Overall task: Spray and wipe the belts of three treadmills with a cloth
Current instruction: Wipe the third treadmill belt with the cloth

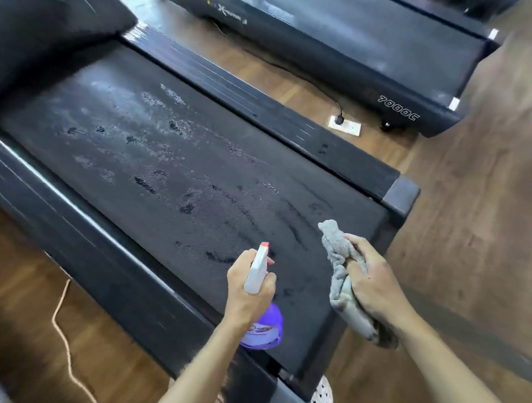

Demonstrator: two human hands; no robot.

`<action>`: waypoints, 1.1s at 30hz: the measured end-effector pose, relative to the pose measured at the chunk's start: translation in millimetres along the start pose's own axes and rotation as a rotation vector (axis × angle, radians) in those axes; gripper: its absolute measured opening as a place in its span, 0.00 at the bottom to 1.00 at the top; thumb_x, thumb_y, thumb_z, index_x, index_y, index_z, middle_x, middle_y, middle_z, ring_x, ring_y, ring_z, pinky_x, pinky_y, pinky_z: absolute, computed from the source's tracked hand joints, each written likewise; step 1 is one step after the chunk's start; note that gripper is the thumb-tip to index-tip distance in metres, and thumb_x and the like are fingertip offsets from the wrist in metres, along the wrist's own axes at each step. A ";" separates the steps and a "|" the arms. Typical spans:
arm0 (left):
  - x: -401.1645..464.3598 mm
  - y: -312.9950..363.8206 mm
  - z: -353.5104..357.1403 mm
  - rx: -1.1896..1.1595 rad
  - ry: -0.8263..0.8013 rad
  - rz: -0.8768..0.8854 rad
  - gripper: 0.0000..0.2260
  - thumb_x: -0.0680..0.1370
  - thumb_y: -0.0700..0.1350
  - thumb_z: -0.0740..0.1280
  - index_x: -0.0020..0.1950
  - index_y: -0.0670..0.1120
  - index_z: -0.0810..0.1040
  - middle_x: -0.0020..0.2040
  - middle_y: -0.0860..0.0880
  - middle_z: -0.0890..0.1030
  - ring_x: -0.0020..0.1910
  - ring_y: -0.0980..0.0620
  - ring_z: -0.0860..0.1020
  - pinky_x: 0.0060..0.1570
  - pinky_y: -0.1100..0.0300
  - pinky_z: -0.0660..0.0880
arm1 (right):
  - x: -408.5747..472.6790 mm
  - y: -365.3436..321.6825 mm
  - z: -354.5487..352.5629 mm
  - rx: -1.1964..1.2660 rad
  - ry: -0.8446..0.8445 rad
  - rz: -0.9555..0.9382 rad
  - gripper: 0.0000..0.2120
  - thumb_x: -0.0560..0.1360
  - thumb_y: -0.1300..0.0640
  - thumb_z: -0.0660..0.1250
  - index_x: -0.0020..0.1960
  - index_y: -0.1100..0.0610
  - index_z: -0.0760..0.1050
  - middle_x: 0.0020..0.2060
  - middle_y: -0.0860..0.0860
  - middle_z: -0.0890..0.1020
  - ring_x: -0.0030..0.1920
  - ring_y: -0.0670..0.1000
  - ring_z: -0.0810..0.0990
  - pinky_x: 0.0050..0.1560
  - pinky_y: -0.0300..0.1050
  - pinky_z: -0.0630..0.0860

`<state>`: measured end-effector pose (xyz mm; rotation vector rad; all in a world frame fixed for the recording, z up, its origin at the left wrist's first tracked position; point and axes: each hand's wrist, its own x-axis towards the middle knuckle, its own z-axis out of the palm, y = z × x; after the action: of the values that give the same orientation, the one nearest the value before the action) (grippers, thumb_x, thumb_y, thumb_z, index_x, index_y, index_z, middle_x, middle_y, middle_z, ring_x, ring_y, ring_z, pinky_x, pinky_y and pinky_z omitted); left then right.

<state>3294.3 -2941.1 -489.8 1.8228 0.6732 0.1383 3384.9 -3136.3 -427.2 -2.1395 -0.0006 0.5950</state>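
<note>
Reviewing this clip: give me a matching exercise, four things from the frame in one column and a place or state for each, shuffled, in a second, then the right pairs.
Things:
1. spray bottle
2. grey cloth
3. near treadmill belt
4. black plug

Places or states:
A. bunched in the right hand
B. in a white floor socket between the two treadmills
C. blotched with wet spray patches
D. gripped by the left hand, nozzle pointing at the belt

Pairs: 1-D, 2-A, 3-C, 4-B
</note>
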 end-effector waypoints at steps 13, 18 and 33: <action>-11.2 -14.5 22.3 0.204 -0.123 -0.179 0.09 0.69 0.44 0.63 0.39 0.38 0.72 0.37 0.41 0.78 0.34 0.49 0.70 0.36 0.62 0.68 | 4.5 28.6 -13.9 -0.031 0.012 -0.024 0.25 0.79 0.66 0.57 0.67 0.40 0.74 0.58 0.51 0.82 0.59 0.51 0.80 0.69 0.53 0.73; -23.1 -24.6 19.4 0.272 -0.179 -0.213 0.08 0.65 0.49 0.59 0.34 0.45 0.63 0.31 0.50 0.68 0.31 0.50 0.65 0.35 0.54 0.64 | 1.6 36.5 -11.6 -0.046 0.015 -0.015 0.25 0.79 0.66 0.58 0.67 0.42 0.74 0.58 0.51 0.82 0.59 0.51 0.80 0.69 0.53 0.73; 18.5 -47.6 -110.6 0.141 0.316 -0.389 0.08 0.68 0.45 0.62 0.34 0.44 0.64 0.31 0.48 0.68 0.32 0.47 0.66 0.36 0.49 0.70 | 0.3 -6.8 60.9 -0.093 -0.205 -0.045 0.26 0.80 0.66 0.57 0.68 0.40 0.73 0.54 0.51 0.82 0.56 0.51 0.81 0.64 0.51 0.75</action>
<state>3246.1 -2829.5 -497.1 1.7833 1.2748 0.1229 3361.4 -3085.4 -451.9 -2.1524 -0.1921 0.7992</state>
